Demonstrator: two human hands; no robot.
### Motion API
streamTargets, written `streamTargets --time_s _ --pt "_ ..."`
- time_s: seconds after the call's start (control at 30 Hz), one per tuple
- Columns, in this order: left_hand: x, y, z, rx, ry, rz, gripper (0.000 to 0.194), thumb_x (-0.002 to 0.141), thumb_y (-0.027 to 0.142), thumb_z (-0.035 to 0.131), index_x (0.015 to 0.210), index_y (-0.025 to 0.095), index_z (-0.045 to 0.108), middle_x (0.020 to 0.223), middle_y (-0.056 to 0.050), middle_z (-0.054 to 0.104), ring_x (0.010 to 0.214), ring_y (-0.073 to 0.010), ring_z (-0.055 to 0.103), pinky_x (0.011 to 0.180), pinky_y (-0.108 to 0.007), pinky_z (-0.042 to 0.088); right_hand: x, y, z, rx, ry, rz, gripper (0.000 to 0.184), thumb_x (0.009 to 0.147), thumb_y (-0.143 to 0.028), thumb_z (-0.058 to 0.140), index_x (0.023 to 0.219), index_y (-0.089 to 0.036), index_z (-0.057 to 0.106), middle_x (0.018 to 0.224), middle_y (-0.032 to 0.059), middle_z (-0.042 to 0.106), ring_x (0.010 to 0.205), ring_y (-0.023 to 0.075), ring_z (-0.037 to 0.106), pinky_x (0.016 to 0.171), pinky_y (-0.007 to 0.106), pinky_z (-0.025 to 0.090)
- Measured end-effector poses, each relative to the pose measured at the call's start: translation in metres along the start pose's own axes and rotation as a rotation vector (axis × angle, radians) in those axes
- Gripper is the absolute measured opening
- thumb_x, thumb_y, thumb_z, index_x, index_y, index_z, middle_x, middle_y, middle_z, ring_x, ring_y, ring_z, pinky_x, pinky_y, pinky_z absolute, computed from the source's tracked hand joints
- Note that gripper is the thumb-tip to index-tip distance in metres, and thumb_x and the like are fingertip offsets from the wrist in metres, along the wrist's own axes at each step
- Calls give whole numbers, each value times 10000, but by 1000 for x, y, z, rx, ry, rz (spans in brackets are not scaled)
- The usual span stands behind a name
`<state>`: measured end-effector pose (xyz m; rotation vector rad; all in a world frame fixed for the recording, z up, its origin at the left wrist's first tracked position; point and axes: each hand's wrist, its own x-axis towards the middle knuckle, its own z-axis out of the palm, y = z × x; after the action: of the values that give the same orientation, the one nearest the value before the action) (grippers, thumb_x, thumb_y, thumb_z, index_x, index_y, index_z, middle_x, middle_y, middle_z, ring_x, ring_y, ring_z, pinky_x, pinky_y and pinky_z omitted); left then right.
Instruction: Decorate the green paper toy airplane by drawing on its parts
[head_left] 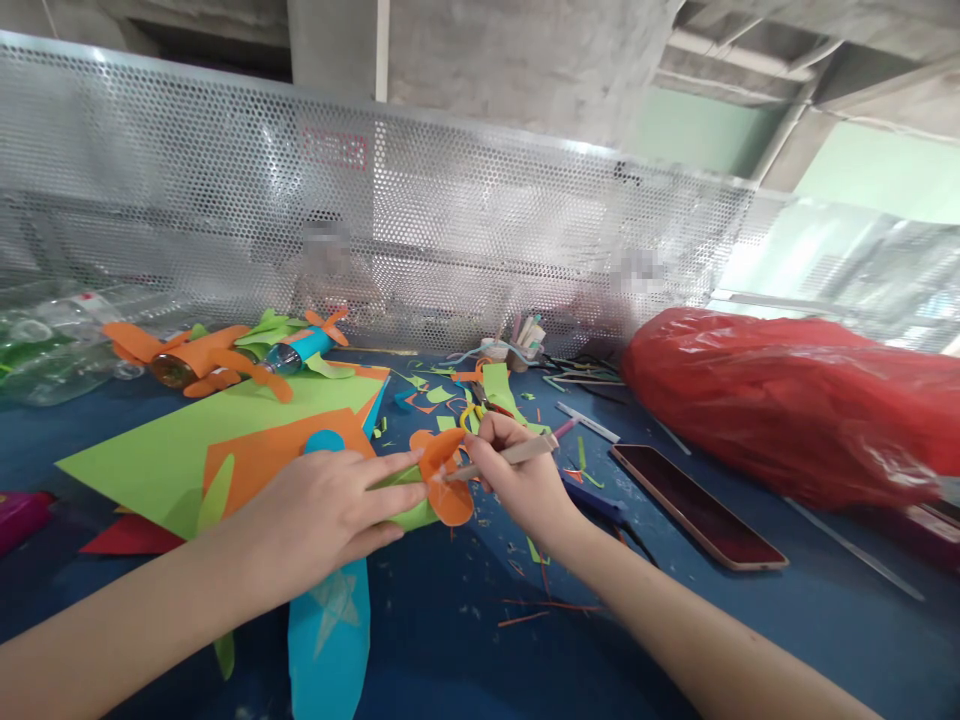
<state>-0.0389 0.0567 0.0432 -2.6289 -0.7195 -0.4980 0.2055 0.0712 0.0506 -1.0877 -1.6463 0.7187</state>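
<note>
My left hand [330, 510] lies over a paper toy plane, its fingers pressed around the green body just behind the orange propeller [453, 508]. The blue paper wing [330, 640], bearing a pale star, sticks out below this hand. A green tail piece [217, 490] shows to the left of my wrist. My right hand [517, 470] pinches a slim beige pen-like stick [517, 452]. Its tip touches the middle of the propeller. Scissors with yellow handles [471, 415] lie just beyond my right fingers. Much of the body is hidden under my left hand.
Green sheets [135, 460] and paper scraps [435, 395] cover the blue table. An orange plane [202, 355] and a blue one [300, 348] stand behind, near clear bottles [67, 350]. A phone [697, 505] and red plastic bag [787, 410] lie right; a perforated metal screen [480, 220] rises behind.
</note>
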Motion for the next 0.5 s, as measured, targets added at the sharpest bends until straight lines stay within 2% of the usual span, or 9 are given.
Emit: streamTargets --time_s 0.37,0.5 --pt "0 1 -1 1 -4 -16 306 1112 330 452 1285 288 701 1400 -71 712 879 -246 751 679 -345 568 0 -3 1 49 -41 19 303 803 -365 599 616 -267 382 480 -82 411 445 103 389 468 245 307" --pt "1 2 -2 -7 -8 -16 321 1109 326 444 1293 286 704 1409 -79 706 899 -261 751 685 -358 572 -1 -4 0 22 -15 8 299 806 -344 595 607 -263 386 490 -74 412 463 108 410 479 248 313"
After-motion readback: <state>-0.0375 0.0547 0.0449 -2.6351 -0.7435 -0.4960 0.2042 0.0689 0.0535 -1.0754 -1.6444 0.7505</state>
